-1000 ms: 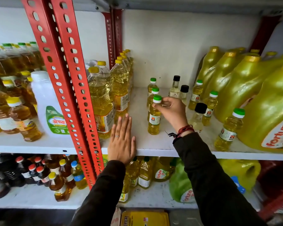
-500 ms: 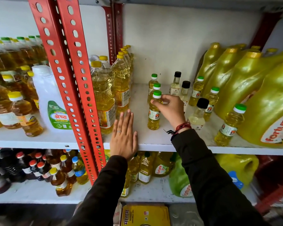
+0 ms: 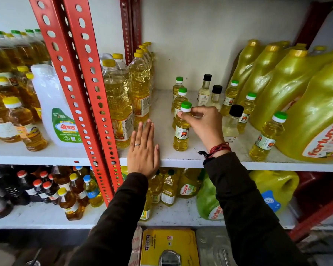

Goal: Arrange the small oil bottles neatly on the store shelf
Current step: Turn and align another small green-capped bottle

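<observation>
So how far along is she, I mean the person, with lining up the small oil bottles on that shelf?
Partly done. Three small green-capped yellow oil bottles form a row; the right hand grips the front one at its cap. The left hand lies flat on the white shelf. Left to do: three more green-capped bottles, like the one at the front right, and three black-capped clear bottles stand scattered.

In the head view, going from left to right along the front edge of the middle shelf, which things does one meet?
White jug → red upright post → left hand → held small oil bottle → right hand → green-capped small bottle → big Fortune jug.
</observation>
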A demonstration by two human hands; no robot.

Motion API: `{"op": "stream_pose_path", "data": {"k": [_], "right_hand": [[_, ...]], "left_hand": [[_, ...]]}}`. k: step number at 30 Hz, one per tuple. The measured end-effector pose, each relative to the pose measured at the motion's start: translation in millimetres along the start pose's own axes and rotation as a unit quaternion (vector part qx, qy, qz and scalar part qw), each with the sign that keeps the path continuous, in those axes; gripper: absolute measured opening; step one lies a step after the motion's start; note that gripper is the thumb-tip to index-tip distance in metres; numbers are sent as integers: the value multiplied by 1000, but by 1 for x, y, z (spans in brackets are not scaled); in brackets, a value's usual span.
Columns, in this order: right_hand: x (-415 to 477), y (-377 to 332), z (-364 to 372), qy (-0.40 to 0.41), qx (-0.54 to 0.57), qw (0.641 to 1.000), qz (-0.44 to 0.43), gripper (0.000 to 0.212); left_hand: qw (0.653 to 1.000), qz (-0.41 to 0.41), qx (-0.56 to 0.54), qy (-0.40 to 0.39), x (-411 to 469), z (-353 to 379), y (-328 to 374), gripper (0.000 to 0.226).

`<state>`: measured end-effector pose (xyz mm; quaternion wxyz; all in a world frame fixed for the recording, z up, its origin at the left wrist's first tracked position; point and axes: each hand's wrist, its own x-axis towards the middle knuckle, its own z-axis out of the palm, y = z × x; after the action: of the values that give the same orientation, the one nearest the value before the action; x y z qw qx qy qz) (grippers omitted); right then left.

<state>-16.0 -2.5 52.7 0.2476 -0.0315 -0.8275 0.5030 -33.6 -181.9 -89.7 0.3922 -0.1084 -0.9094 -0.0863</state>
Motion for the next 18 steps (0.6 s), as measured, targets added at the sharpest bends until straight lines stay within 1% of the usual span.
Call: {"op": "stream_pose_path", "data": {"k": [10, 18], "right_hand": [[-24, -2, -15, 12, -2, 1000, -19, 35], [-32, -1, -13, 29, 3, 999, -26, 33]], "left_hand": [[1000, -6, 1, 0, 1, -1, 1, 70], [1000, -7, -1, 5, 0, -4, 3, 70]]}}
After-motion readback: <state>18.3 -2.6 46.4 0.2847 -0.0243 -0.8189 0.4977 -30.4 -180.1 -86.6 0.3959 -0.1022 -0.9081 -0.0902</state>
